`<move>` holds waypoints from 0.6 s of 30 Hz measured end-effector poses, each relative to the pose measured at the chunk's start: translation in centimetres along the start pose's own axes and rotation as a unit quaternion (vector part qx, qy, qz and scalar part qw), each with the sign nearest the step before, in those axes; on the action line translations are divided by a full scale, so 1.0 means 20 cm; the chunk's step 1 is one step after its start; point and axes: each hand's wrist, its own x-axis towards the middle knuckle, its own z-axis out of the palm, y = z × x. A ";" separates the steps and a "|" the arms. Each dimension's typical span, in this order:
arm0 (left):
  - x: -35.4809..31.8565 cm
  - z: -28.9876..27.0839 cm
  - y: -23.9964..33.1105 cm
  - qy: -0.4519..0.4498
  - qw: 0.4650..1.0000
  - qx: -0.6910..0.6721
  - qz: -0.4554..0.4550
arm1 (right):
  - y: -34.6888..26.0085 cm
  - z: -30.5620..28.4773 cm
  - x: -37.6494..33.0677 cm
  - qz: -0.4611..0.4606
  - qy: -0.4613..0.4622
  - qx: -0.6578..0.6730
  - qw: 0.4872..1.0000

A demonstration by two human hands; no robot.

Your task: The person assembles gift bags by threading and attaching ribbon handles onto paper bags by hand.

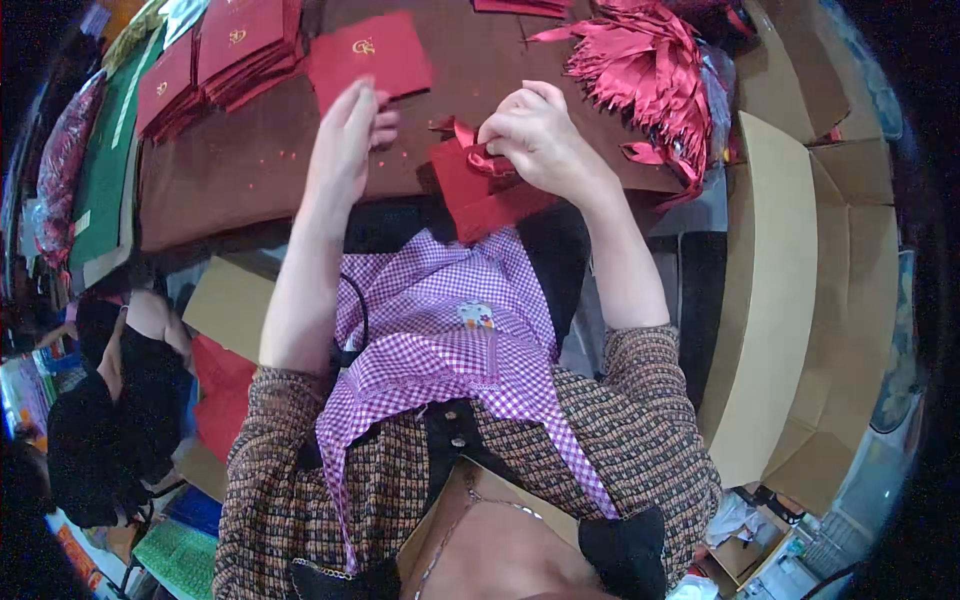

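Observation:
My left hand (352, 135) is raised over the table, its fingers loosely curled and apart, with nothing visible in them. Its fingertips overlap the lower edge of a flat red paper bag (395, 55) with a gold emblem; whether they touch it I cannot tell. At the table's near edge, my right hand (530, 130) pinches a shiny red ribbon (488, 163) between thumb and fingers. The ribbon lies against another red paper bag (475, 200), which is tilted above my lap. Part of this bag and ribbon is hidden behind the right hand.
Stacks of flat red pieces with gold emblems (240, 50) stand at the far left of the brown-covered table (225, 180). A heap of red ribbons (640, 80) lies at the far right. Open cardboard boxes (775, 300) stand along my right side. Another person's arm (150, 315) shows at left.

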 end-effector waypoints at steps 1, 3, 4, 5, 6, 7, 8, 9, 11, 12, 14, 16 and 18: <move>-0.01 -0.03 -0.03 -0.028 0.997 0.065 -0.015 | 0.02 0.00 0.01 0.017 0.011 -0.002 1.000; -0.08 -0.05 -0.09 -0.085 0.977 0.187 0.052 | 0.02 -0.03 0.04 0.027 0.018 -0.022 0.999; -0.11 -0.03 -0.09 -0.151 0.971 0.187 0.015 | 0.03 -0.03 0.06 0.016 0.034 -0.021 0.999; -0.16 0.02 -0.09 -0.217 0.958 0.187 -0.028 | 0.04 -0.02 0.06 0.008 0.047 -0.019 0.999; -0.20 0.11 -0.09 -0.230 0.967 0.106 -0.029 | 0.06 -0.02 0.08 -0.014 0.053 -0.012 0.998; -0.19 0.12 -0.14 -0.226 0.970 0.092 -0.011 | 0.08 -0.02 0.09 -0.012 0.056 -0.017 0.998; -0.17 0.10 -0.15 -0.198 0.972 0.119 -0.051 | 0.09 -0.03 0.11 0.031 0.080 0.053 0.995; -0.16 0.09 -0.13 -0.171 0.970 0.146 -0.088 | 0.11 -0.06 0.13 0.071 0.105 0.122 0.984; -0.17 0.12 -0.11 -0.173 0.984 0.021 -0.044 | 0.15 -0.16 0.11 0.165 0.197 0.102 0.961; -0.20 0.15 -0.09 -0.155 0.987 0.018 -0.031 | 0.19 -0.16 0.06 0.261 0.167 0.157 0.938; -0.18 0.04 -0.10 -0.166 0.971 0.168 0.047 | 0.21 -0.14 0.03 0.191 0.111 0.070 0.973; -0.22 0.09 -0.15 -0.159 0.985 0.065 -0.005 | 0.22 -0.10 -0.02 0.242 0.056 0.154 0.956; -0.23 0.12 -0.17 -0.210 0.977 0.039 0.008 | 0.21 -0.10 -0.06 0.300 0.056 0.287 0.908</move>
